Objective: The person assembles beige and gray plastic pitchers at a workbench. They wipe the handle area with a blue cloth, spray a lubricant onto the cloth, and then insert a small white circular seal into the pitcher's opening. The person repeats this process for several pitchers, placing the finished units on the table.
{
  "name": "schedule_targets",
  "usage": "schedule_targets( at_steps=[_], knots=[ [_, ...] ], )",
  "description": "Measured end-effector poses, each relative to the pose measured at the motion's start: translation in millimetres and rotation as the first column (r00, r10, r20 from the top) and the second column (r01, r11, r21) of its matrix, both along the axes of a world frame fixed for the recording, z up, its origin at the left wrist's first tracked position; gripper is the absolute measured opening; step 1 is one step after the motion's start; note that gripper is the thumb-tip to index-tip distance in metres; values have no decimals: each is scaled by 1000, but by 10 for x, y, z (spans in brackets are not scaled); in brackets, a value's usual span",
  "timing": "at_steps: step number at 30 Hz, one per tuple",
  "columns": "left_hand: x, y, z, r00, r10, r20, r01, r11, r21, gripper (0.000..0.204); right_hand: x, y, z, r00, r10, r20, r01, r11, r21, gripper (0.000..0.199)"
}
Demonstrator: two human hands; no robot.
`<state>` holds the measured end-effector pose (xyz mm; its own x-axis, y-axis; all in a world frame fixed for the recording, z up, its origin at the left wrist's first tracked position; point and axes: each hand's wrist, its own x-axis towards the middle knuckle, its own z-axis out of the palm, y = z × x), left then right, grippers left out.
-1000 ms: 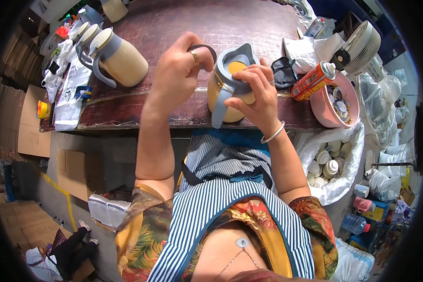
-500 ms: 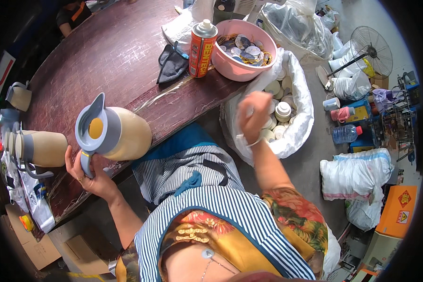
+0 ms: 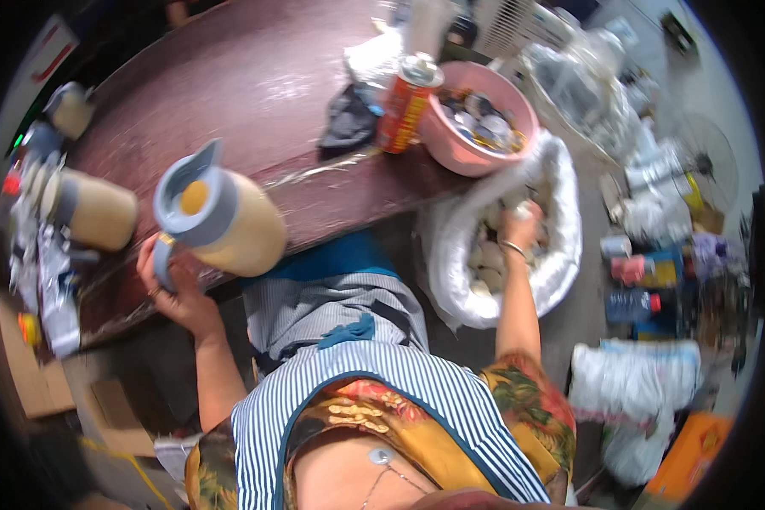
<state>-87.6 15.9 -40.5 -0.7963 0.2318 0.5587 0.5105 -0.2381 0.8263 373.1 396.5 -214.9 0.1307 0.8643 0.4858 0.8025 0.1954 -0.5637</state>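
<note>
A: Largest item?
B: The dark wooden table (image 3: 255,76). Beside it, on the floor, a white sack (image 3: 561,255) of round pieces.
A: And the jug?
B: The beige jug (image 3: 221,221) with a grey top sits at the table's near edge; the left hand (image 3: 174,285) grips its handle.
A: The right hand (image 3: 518,228)?
B: Well apart, inside the sack; whether it grasps anything cannot be told. A pink bowl (image 3: 450,140) and a red can (image 3: 406,102) stand on the table.

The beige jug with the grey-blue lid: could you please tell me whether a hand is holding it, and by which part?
The left hand holds the beige plastic jug with the grey-blue lid by its grey-blue handle, at the lid end.
</note>
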Motion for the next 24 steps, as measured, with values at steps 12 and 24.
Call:
schedule_targets(
  at_steps=[12,24],
  knots=[
    [358,-125,762,832,-259,-490,161,959,-234,28,-2599,-1720,2766,-43,951,-307,-964,41,263,46],
    [-2,-687,1015,877,-462,-132,414,866,-281,29,-3342,-2078,3251,-533,792,297,-807,-582,103,76]
  ],
)
